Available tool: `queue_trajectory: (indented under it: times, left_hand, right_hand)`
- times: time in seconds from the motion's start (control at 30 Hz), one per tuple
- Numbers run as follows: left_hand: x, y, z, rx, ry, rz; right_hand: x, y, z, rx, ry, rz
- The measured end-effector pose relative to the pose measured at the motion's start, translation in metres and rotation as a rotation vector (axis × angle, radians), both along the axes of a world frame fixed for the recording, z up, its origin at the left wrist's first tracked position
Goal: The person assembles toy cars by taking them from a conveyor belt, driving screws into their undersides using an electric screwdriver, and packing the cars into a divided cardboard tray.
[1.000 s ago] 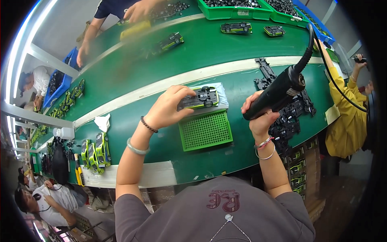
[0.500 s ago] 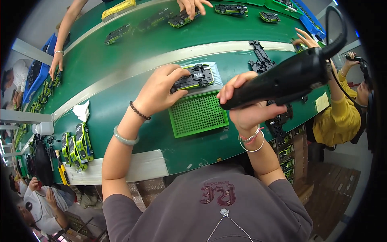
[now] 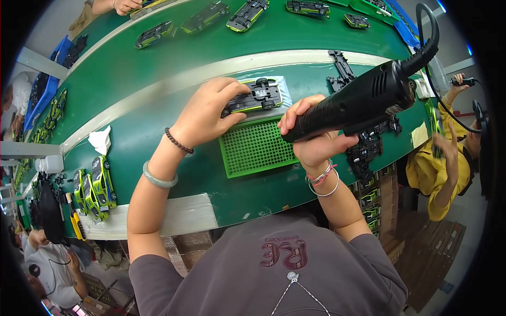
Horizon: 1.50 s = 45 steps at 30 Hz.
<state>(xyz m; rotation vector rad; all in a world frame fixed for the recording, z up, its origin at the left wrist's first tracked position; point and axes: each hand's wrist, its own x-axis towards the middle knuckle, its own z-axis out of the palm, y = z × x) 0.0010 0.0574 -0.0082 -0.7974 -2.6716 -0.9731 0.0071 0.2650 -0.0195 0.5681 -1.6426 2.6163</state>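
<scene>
An upside-down toy car (image 3: 261, 96) with a black underside and lime-green body edge lies on a pale pad (image 3: 286, 94). My left hand (image 3: 205, 110) is closed on the car's left end, thumb on the near side and fingers on the far side. In my right hand (image 3: 316, 150) is a thick black corded electric screwdriver (image 3: 358, 102), slanting up to the right. Its tip is hidden, so I cannot tell whether it touches the car. Just in front of the pad stands a green perforated basket (image 3: 225, 158).
Black car chassis (image 3: 342, 73) lie right of the pad, with more black chassis parts (image 3: 367, 149) below the screwdriver. Finished-looking toy cars (image 3: 100, 184) stand at the left. Upturned cars (image 3: 247, 15) sit on the green belt beyond a pale rail. A yellow-sleeved person (image 3: 443, 179) works at right.
My hands keep nearly the same hold on the car and screwdriver. Across the belt, a co-worker's hand has left an upturned car, now turned more diagonally. The yellow-sleeved person's hand has moved lower.
</scene>
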Motion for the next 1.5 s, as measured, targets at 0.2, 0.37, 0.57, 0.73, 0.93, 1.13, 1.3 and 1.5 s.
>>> queue_trajectory:
  times: [0.2, 0.37, 0.57, 0.73, 0.93, 1.13, 1.3, 1.5]
  left_hand:
    - [-0.001, -0.001, -0.002, 0.018, 0.036, -0.003]
    - [0.0, -0.002, 0.0, -0.022, -0.051, 0.006]
    - [0.0, -0.002, -0.001, -0.026, -0.05, 0.006]
    - [0.0, -0.004, -0.001, -0.023, -0.057, 0.005]
    - [0.0, -0.005, -0.002, -0.038, -0.039, 0.007]
    - [-0.001, -0.006, -0.002, -0.035, -0.058, 0.001]
    - [0.0, -0.007, -0.003, -0.039, -0.025, -0.006]
    - [-0.001, -0.006, -0.003, -0.051, 0.001, -0.014]
  right_hand:
    - [0.002, -0.001, -0.005, -0.021, 0.047, 0.036]
    - [0.001, 0.001, -0.006, 0.004, 0.074, 0.062]
    - [0.001, 0.0, -0.006, -0.008, 0.037, 0.071]
    - [0.003, -0.006, -0.004, 0.044, -0.012, 0.035]
    - [0.003, -0.008, -0.002, 0.114, -0.044, -0.035]
    - [0.002, -0.006, 0.0, 0.091, -0.036, 0.013]
    - [-0.023, 0.001, 0.034, -0.154, 0.15, 0.053]
    - [-0.064, -0.016, 0.053, -0.058, 0.236, -0.048]
